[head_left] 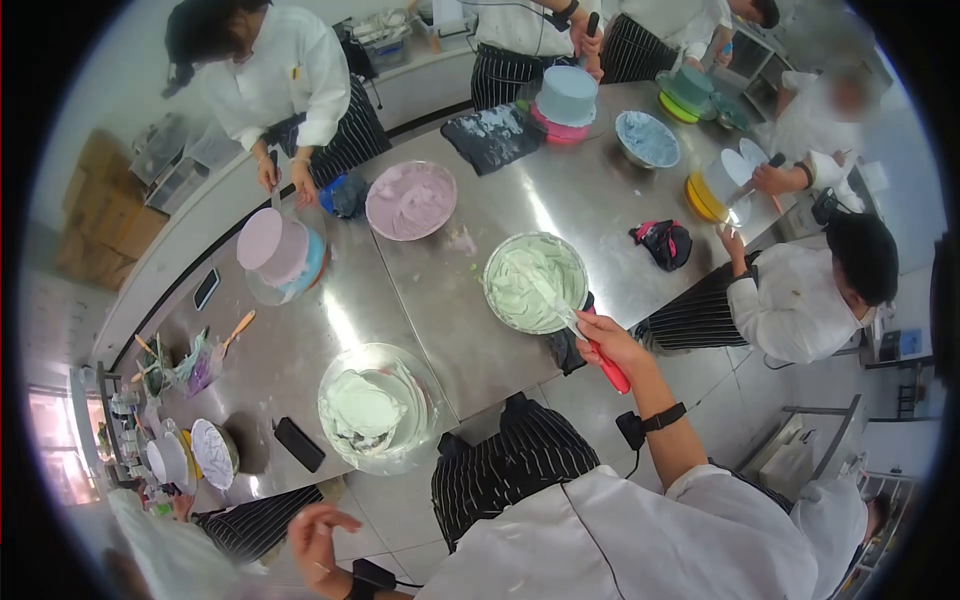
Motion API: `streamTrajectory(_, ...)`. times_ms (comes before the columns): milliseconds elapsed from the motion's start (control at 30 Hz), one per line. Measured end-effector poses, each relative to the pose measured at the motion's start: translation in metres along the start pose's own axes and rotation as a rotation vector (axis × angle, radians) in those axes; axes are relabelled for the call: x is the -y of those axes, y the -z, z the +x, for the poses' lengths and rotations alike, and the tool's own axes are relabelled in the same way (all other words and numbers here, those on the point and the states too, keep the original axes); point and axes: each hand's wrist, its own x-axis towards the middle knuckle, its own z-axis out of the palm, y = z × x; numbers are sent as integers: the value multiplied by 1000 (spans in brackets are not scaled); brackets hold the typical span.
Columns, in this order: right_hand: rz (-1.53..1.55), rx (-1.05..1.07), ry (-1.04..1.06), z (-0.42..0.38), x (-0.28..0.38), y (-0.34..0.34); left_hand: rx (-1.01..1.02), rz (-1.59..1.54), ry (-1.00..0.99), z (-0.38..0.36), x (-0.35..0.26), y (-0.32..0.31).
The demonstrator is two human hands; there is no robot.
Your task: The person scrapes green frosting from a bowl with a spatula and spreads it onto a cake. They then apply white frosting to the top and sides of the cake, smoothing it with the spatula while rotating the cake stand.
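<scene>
My right hand [612,345] is closed round the red handle of a spatula [610,369]. Its blade dips into pale green cream in a bowl [536,283] near the table's front edge. Fingers apart, my left hand [322,540] hangs in the air at the lower left and holds nothing. Between the two hands, further left on the table, a mound of pale green cream [366,405] sits on a round clear turntable [421,440].
Around the steel table [450,340] stand several people in white. A pink cake [273,245], a pink cream bowl [411,200], a blue cream bowl [647,139], a black phone [299,445] and a dark bundle [663,244] lie on it.
</scene>
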Motion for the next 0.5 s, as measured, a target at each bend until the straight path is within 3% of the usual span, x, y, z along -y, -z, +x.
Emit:
streamTrajectory(133, -41, 55, 55, -33, 13, -32, -573, -213, 69, -8, 117, 119)
streamTrajectory(200, -109, 134, 64, -49, 16, -63, -745, -81, 192, -4, 209, 160)
streamTrajectory(233, -164, 181, 58, -60, 21, -84, -833, -98, 346, 6, 231, 159)
streamTrajectory(300, -319, 254, 48, -66, 7, -129, -665, -74, 472, 20, 268, 147)
streamTrajectory(333, -429, 278, 44, -68, -3, -148, -594, -267, 518, 28, 271, 136)
streamTrajectory(400, -673, 314, 76, -74, -18, -186, -450, -528, 505, 47, 267, 123)
streamTrajectory(467, -934, 340, 129, -81, -36, -234, -356, -511, 510, 63, 269, 124)
streamTrajectory(500, -1128, 333, 348, -83, -43, -255, -302, -502, 515, 68, 271, 124)
